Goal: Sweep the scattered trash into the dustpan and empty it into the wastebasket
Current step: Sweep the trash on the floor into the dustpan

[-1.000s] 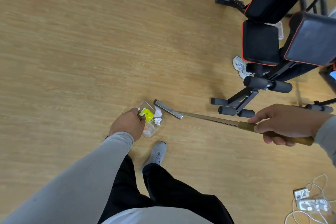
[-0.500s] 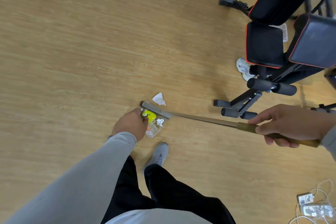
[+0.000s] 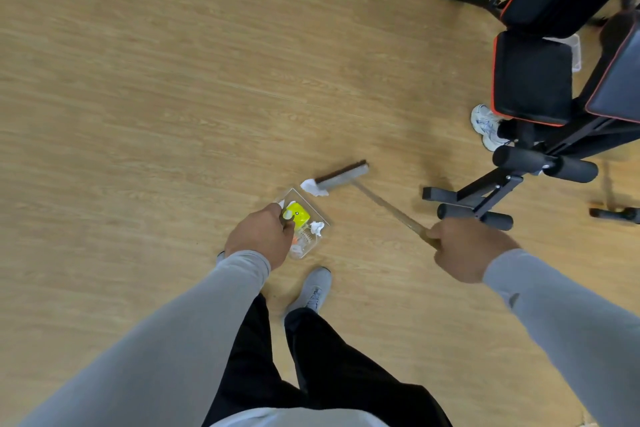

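Crumpled white paper (image 3: 313,186), the scrap not yet swept in, lies on the pale wood-grain floor (image 3: 138,80) at about twelve o'clock from the clear dustpan (image 3: 320,217), just beyond its open lip and touching the left end of the broom head (image 3: 343,175). It looks feather-light and soft, so I judge a short, gentle pull will move it, while a hard flick could send it skipping past the pan. The broom head is a narrow grey bar with a dark bristle edge, on a thin stiff handle (image 3: 388,206) that turns wooden toward the grip. The right hand (image 3: 464,250), at three o'clock from the pan, has its fingers curled round that wooden part. The left hand (image 3: 259,241) grips the pan's near end. The pan is rigid, transparent plastic, probably slick inside, and already holds a yellow-green piece (image 3: 298,213) and a small white wad (image 3: 317,228).
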The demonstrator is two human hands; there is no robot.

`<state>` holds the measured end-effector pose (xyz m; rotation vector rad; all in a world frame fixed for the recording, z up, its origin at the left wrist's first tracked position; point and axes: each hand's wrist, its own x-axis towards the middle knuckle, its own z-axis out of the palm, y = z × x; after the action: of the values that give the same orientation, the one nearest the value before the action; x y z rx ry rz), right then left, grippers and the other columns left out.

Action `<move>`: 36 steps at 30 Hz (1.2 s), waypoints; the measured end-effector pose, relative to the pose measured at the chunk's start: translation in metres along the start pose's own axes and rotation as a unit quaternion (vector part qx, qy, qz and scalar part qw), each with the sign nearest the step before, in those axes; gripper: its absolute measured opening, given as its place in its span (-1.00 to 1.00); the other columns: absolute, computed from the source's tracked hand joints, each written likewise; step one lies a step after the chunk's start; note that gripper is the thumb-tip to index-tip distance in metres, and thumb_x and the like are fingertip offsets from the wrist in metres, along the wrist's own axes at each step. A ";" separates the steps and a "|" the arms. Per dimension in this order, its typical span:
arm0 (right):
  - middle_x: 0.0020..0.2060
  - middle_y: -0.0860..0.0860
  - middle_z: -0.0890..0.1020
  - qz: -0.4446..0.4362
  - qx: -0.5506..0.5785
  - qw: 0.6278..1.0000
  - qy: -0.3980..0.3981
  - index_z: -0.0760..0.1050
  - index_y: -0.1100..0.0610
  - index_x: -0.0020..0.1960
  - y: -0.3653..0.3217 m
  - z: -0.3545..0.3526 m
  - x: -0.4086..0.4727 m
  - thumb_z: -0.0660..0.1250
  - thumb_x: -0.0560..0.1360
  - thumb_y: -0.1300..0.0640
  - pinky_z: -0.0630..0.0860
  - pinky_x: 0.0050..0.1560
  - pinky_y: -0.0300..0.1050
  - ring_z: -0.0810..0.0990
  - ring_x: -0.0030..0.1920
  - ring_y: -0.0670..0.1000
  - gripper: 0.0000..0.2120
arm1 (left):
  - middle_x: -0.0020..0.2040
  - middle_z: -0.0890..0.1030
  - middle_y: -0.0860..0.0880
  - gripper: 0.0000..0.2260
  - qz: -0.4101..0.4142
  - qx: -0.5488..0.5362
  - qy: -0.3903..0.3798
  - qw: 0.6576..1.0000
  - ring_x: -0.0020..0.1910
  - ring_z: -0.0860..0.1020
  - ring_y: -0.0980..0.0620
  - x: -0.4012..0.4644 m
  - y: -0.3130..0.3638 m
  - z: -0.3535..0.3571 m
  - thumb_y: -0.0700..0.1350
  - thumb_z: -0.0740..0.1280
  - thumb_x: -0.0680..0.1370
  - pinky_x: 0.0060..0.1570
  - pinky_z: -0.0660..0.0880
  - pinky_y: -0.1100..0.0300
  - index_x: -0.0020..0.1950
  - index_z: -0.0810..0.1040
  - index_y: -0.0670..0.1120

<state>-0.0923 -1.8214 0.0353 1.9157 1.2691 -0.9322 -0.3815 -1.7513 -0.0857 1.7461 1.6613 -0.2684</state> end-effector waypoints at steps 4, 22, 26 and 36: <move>-0.33 -0.04 0.70 0.018 0.104 0.994 -0.026 0.57 -0.18 0.21 0.052 -0.021 -0.036 0.31 0.58 0.08 0.54 -0.33 -0.14 0.61 -0.46 -0.07 -0.74 | -0.22 0.53 0.00 -0.80 0.007 0.006 0.007 1.000 -0.21 0.53 -0.11 0.000 0.001 -0.002 0.08 0.23 0.62 -0.19 0.53 0.09 0.01 0.47 -0.05; -0.45 0.01 0.67 0.047 0.176 0.983 -0.027 0.57 -0.11 0.29 0.083 -0.035 -0.054 0.38 0.55 0.12 0.45 -0.38 -0.19 0.50 -0.55 -0.07 -0.67 | -0.20 0.57 -0.02 -0.78 0.006 0.008 0.008 1.000 -0.19 0.55 -0.12 -0.002 0.001 -0.002 0.10 0.23 0.63 -0.16 0.56 0.07 0.02 0.46 -0.04; -0.43 0.09 0.66 0.046 0.239 0.969 -0.042 0.58 -0.10 0.21 0.096 -0.036 -0.064 0.41 0.56 0.18 0.37 -0.50 -0.18 0.43 -0.54 0.00 -0.73 | -0.19 0.55 -0.02 -0.77 0.002 0.008 0.003 1.000 -0.15 0.58 -0.13 -0.003 0.002 -0.003 0.10 0.23 0.63 -0.12 0.58 0.05 0.04 0.47 -0.06; -0.27 0.27 0.70 0.056 0.265 0.956 -0.114 0.62 -0.16 0.20 0.127 -0.033 -0.074 0.43 0.56 0.19 0.41 -0.49 -0.16 0.45 -0.49 0.06 -0.69 | -0.17 0.56 -0.02 -0.77 0.001 0.009 0.001 1.000 -0.15 0.56 -0.13 -0.003 0.000 -0.002 0.10 0.23 0.62 -0.12 0.57 0.06 0.07 0.48 -0.05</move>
<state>0.0124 -1.8704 0.1316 2.1648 0.8161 -1.4967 -0.3828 -1.7525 -0.0827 1.7621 1.6630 -0.2816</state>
